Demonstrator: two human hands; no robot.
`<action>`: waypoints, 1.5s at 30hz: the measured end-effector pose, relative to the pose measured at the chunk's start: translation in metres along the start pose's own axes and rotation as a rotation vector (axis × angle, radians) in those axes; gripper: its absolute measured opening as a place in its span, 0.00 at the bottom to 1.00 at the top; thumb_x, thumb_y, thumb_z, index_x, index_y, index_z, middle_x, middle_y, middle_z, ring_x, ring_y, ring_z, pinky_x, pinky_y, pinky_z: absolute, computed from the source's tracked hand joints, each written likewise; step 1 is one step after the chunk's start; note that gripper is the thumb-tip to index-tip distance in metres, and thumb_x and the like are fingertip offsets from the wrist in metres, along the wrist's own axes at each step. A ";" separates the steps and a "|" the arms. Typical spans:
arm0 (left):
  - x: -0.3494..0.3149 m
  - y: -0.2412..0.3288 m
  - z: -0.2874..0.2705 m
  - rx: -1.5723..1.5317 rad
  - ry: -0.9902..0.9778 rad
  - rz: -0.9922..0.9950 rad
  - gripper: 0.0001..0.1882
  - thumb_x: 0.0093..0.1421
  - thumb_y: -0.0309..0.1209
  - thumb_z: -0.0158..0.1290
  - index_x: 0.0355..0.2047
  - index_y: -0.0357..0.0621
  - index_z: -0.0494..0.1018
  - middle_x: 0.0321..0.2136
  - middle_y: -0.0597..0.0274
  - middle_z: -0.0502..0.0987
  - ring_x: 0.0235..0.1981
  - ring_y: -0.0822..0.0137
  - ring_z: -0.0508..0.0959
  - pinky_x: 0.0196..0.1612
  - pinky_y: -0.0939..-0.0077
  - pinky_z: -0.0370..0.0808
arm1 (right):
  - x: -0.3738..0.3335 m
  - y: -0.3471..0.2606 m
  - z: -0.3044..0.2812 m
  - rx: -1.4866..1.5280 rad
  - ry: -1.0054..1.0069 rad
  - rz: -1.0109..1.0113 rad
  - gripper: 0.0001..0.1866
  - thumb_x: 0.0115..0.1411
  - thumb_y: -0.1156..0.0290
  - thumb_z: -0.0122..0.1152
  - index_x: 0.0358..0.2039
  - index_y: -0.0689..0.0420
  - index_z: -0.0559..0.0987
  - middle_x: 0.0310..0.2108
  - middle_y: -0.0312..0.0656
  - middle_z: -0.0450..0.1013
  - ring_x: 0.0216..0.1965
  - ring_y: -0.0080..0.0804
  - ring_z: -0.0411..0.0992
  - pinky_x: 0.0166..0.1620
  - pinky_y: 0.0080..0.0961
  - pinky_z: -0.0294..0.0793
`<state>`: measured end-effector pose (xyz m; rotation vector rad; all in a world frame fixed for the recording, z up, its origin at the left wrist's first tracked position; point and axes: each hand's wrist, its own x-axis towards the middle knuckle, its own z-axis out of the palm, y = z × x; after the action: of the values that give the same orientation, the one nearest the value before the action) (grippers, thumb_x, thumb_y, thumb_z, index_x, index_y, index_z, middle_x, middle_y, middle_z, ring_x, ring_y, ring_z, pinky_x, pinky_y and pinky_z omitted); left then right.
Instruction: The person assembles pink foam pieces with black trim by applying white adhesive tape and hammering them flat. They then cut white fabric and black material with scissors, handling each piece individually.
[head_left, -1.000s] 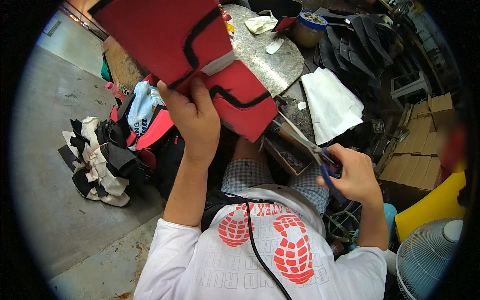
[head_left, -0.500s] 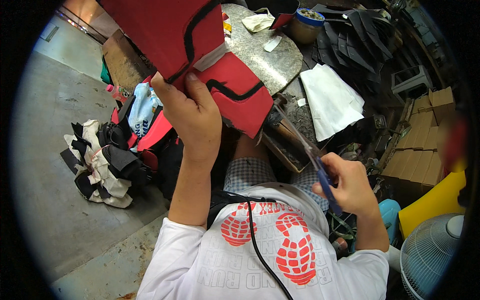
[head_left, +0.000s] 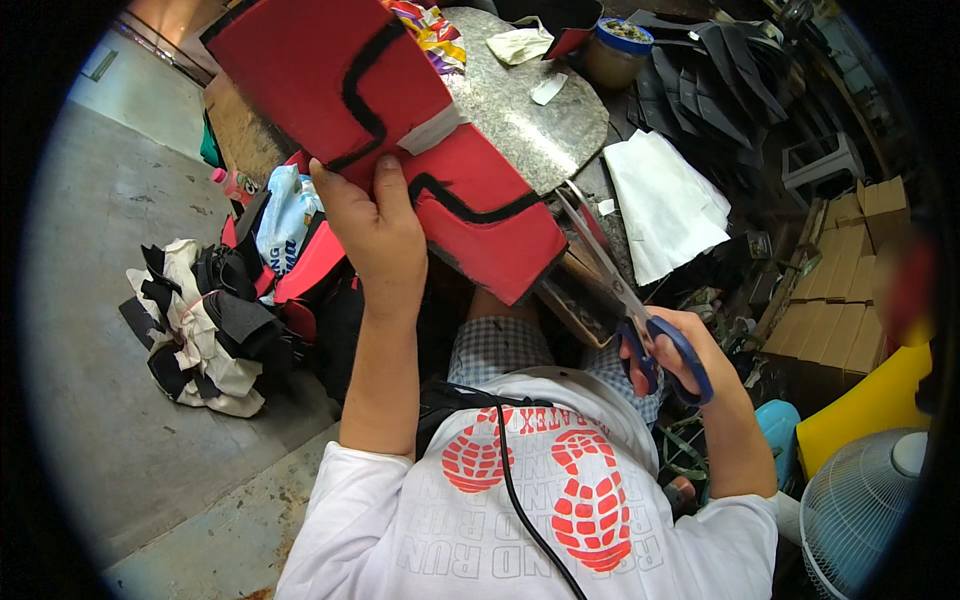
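Note:
My left hand (head_left: 375, 230) grips a red sheet (head_left: 480, 240) by its lower left edge, the thumb lying on its face. Two panels make up the sheet, with a pale strip (head_left: 433, 130) at their junction. A thick black bent line runs across each panel. In my right hand (head_left: 712, 345) is a pair of scissors (head_left: 628, 297) with blue handles, my fingers through the loops. The scissor blades are parted and point up and away, just right of the lower panel's right edge. Whether they touch the sheet I cannot tell.
Beyond the sheet lies a round speckled slab (head_left: 545, 125), with a blue-lidded jar (head_left: 612, 65) beside it. White sheet material (head_left: 665, 205) rests right of the slab. Black cut pieces (head_left: 710, 85) pile behind. Scraps (head_left: 215, 330) heap at left; cartons (head_left: 835, 290) and a fan (head_left: 860, 510) stand right.
The red sheet has shifted down and to the right and turned a little. The scissors have turned so both handle loops show, and their blades are now apart.

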<state>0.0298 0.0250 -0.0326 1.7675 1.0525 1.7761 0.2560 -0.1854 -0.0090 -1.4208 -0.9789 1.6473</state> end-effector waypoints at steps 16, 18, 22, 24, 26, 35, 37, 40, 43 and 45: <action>-0.005 -0.024 0.009 -0.378 -0.018 -0.188 0.15 0.67 0.25 0.48 0.53 0.35 0.65 0.46 0.55 0.73 0.40 0.69 0.77 0.46 0.73 0.74 | 0.002 0.002 -0.004 0.055 0.158 -0.066 0.30 0.60 0.42 0.61 0.29 0.62 0.74 0.12 0.35 0.68 0.10 0.22 0.66 0.14 0.17 0.63; -0.002 -0.030 0.003 -1.212 -0.339 -0.579 0.14 0.69 0.30 0.45 0.50 0.34 0.66 0.38 0.57 0.72 0.25 0.73 0.73 0.30 0.78 0.71 | 0.005 0.002 -0.012 0.078 0.277 -0.158 0.30 0.59 0.42 0.62 0.29 0.62 0.74 0.14 0.35 0.69 0.10 0.21 0.67 0.14 0.17 0.63; -0.013 -0.033 0.010 -1.956 -0.462 -1.048 0.15 0.69 0.37 0.45 0.44 0.35 0.65 0.19 0.65 0.61 0.08 0.80 0.56 0.11 0.85 0.55 | 0.019 -0.004 -0.034 -0.177 0.516 -0.202 0.11 0.59 0.69 0.65 0.28 0.64 0.75 0.18 0.33 0.71 0.15 0.19 0.69 0.19 0.17 0.65; -0.023 -0.033 0.019 -2.063 -0.434 -1.049 0.15 0.66 0.37 0.51 0.43 0.39 0.63 0.17 0.67 0.59 0.08 0.79 0.56 0.10 0.84 0.55 | 0.032 -0.009 -0.050 -0.393 0.591 -0.175 0.15 0.55 0.63 0.70 0.28 0.61 0.77 0.17 0.35 0.72 0.16 0.21 0.70 0.23 0.20 0.66; -0.029 -0.035 0.027 -2.204 -0.515 -0.980 0.12 0.69 0.38 0.45 0.42 0.42 0.64 0.20 0.66 0.61 0.09 0.79 0.55 0.13 0.83 0.56 | 0.045 -0.010 -0.062 -1.023 0.848 -0.178 0.19 0.53 0.56 0.71 0.29 0.60 0.79 0.17 0.41 0.74 0.18 0.32 0.73 0.25 0.28 0.69; -0.030 -0.030 0.032 -2.138 -0.440 -1.089 0.08 0.69 0.35 0.45 0.37 0.43 0.62 0.17 0.67 0.59 0.08 0.80 0.57 0.11 0.85 0.57 | 0.087 -0.007 -0.086 -1.403 0.953 -0.159 0.18 0.50 0.55 0.71 0.33 0.55 0.79 0.23 0.46 0.77 0.29 0.48 0.78 0.34 0.40 0.74; -0.029 -0.031 0.033 -2.145 -0.460 -1.072 0.08 0.70 0.34 0.44 0.38 0.44 0.61 0.17 0.67 0.60 0.08 0.80 0.57 0.11 0.85 0.57 | 0.087 -0.006 -0.089 -1.368 0.947 -0.128 0.18 0.49 0.58 0.73 0.35 0.55 0.80 0.25 0.47 0.78 0.31 0.48 0.78 0.35 0.40 0.75; -0.028 -0.032 0.032 -2.066 -0.496 -1.037 0.08 0.70 0.34 0.43 0.39 0.43 0.62 0.17 0.67 0.60 0.09 0.80 0.57 0.12 0.84 0.57 | 0.081 -0.009 -0.093 -1.276 0.875 -0.107 0.20 0.48 0.58 0.73 0.38 0.57 0.81 0.25 0.48 0.77 0.31 0.47 0.78 0.36 0.38 0.75; -0.025 -0.026 0.028 -1.781 -0.477 -1.068 0.07 0.70 0.33 0.45 0.42 0.43 0.63 0.18 0.68 0.60 0.10 0.80 0.59 0.12 0.83 0.57 | 0.074 -0.017 -0.087 -1.224 0.843 -0.258 0.21 0.50 0.60 0.72 0.41 0.60 0.81 0.35 0.50 0.78 0.35 0.48 0.78 0.40 0.37 0.76; -0.023 -0.018 0.031 -1.300 -0.405 -1.038 0.08 0.69 0.32 0.46 0.44 0.44 0.64 0.20 0.69 0.65 0.10 0.80 0.60 0.12 0.83 0.58 | 0.069 -0.025 -0.074 -1.144 0.826 -0.399 0.20 0.54 0.61 0.70 0.42 0.62 0.81 0.42 0.49 0.77 0.38 0.47 0.78 0.42 0.35 0.76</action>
<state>0.0584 0.0251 -0.0640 0.4966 0.2839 0.8928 0.3223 -0.1062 -0.0232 -2.1185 -1.5831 0.0044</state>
